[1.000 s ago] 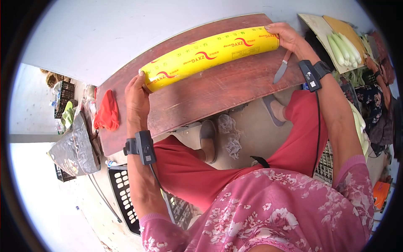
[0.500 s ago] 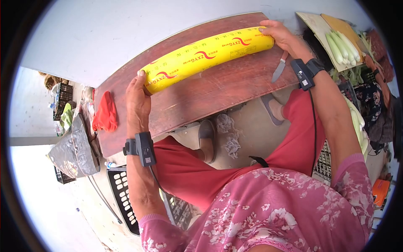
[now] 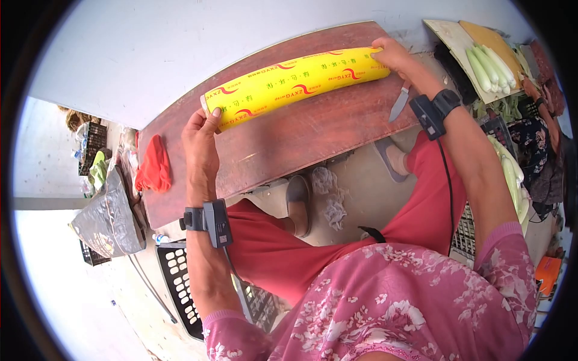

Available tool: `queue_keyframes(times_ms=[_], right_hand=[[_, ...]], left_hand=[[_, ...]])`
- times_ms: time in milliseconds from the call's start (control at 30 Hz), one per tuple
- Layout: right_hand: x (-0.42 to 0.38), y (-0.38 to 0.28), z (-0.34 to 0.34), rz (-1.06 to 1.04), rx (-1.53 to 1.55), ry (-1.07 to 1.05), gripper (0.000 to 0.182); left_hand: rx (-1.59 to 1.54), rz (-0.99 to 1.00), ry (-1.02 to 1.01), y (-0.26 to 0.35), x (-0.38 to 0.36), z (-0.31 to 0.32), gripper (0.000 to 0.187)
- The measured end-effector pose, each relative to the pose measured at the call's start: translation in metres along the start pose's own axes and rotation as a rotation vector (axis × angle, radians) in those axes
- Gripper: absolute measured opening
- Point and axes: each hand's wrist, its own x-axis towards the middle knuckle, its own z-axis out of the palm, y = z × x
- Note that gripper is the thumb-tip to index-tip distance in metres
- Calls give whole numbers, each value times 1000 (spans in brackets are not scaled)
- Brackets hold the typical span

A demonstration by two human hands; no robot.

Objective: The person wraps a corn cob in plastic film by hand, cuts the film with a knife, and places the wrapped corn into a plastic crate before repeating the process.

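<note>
A long yellow roll of cling wrap with red and green print spans the space over the reddish-brown table. My left hand grips its left end, thumb on the printed side. At the other end my right hand holds the roll with the thumb on top and the fingers mostly hidden behind it. A knife with a pale blade lies on the table just below my right hand.
A red cloth lies at the table's left end. Long pale-green vegetables rest on a board at the right. A black plastic crate stands by my left arm. Another person's arm shows at the far right, and crumpled plastic lies on the floor.
The roll has turned about its long axis, so different rows of print face me. My hands still hold both ends, and the right one has come slightly lower.
</note>
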Motion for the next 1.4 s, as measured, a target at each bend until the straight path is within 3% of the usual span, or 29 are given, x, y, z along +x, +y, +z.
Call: queue_keyframes(times_ms=[33,133,233,300,400,533,1033,1400], right_hand=[[-8,-12,1,-27,-207,30,41],[-29,-27,17,-312,-392,289,41],[-46,-57,26,-572,-239,309,46],[-64,-77,35,-712,-89,173,54],[-109,-111,35,-865,-108,147,64],[-127,-125,44,-929,-118,170,74],[-136,-125,35,-1154,-214,183,67],[-130,-119,28,-1058,-37,218,65]], left_hand=[[22,13,7,4,-3,2,15],[96,46,7,14,-10,7,19],[53,121,-4,26,-18,16,20],[68,159,-21,32,-23,20,21],[92,207,-46,41,-32,27,23],[105,230,-67,49,-44,34,24],[289,355,-88,53,-57,30,20],[376,398,-83,56,-67,31,24]])
